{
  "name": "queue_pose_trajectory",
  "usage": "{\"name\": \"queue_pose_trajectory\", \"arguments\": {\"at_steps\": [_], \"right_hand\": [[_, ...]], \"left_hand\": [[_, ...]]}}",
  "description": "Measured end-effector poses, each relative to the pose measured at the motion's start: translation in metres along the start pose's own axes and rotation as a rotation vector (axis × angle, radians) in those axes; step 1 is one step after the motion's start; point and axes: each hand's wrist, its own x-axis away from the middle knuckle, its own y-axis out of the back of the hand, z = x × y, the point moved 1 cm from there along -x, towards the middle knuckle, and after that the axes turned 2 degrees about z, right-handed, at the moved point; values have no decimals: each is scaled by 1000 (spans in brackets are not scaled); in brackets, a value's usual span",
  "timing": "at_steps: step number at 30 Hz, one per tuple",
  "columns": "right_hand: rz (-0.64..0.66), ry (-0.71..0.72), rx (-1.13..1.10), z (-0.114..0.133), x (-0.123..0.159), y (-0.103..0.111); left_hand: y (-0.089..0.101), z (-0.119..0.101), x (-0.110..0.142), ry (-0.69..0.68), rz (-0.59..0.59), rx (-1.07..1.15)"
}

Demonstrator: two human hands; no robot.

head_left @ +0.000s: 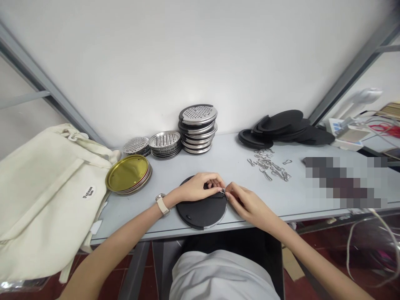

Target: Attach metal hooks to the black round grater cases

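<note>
A round black disc with a silvery edge on its right lies flat near the front of the table. My left hand, with a watch at the wrist, rests over the disc's upper part. Its fingers are curled and its thumb presses near the right rim. At that same rim my right hand closes thumb and fingers in a pinch. A small glint of metal, seemingly a snap clip, shows between the two hands; most of it is hidden by the fingers.
Behind the disc stand a stack of perforated grater discs with black rims, shorter grater stacks and gold lids. Loose snap clips and black discs lie right. A cream bag covers the left end.
</note>
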Motion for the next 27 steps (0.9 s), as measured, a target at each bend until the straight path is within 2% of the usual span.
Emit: {"name": "queue_pose_trajectory", "arguments": {"at_steps": [8,16,27], "right_hand": [[1,17,123,-1,1,-2],[72,-12,5,-5,-2,1],[84,-27,8,-7,-1,-1]], "left_hand": [[-1,-1,-1,-25,-38,-29],[-1,2,-1,-20,-73,-20],[-1,1,0,-63,-36,-42]]}}
